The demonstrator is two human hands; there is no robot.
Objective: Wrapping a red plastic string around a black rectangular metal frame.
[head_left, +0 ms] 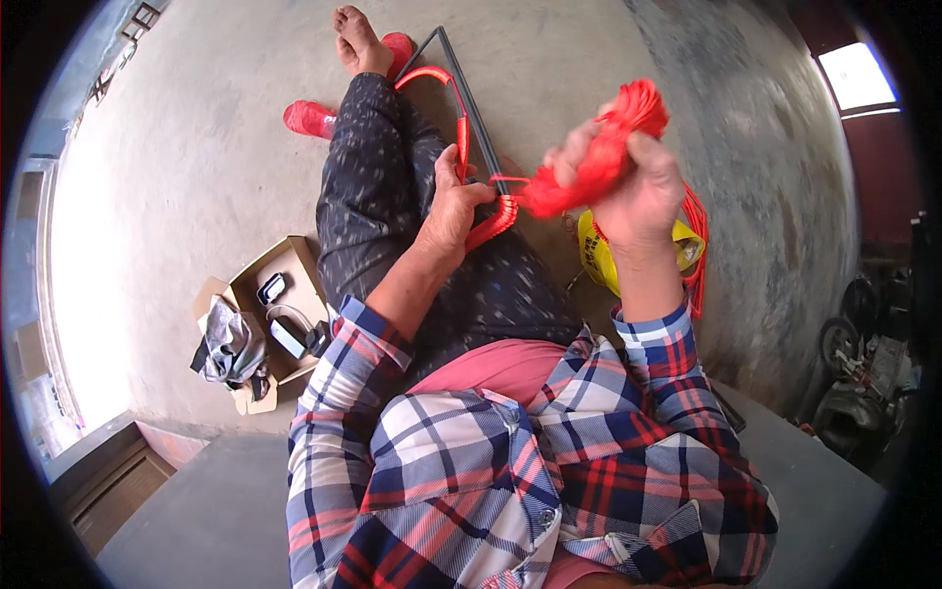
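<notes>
A thin dark metal frame (471, 103) with angled bars lies across my lap, and parts of it are wrapped in red cord (502, 216). My left hand (451, 208) is closed on the frame beside the wrapped curve, thumb pointing at the bar. To the right and raised, my right hand (643, 191) grips a thick bundle of red strands (633, 118), blurred by motion. From the bundle a short red strand (512, 181) runs to the bar near my left thumb. Exactly how my left fingers sit behind the frame is hidden.
A yellow bag (597, 257) and more red strands (695, 245) lie below my right forearm. On the left is an open cardboard box (263, 265) with small devices and grey cloth (231, 344). Red slippers (310, 119) rest by my bare foot (358, 44).
</notes>
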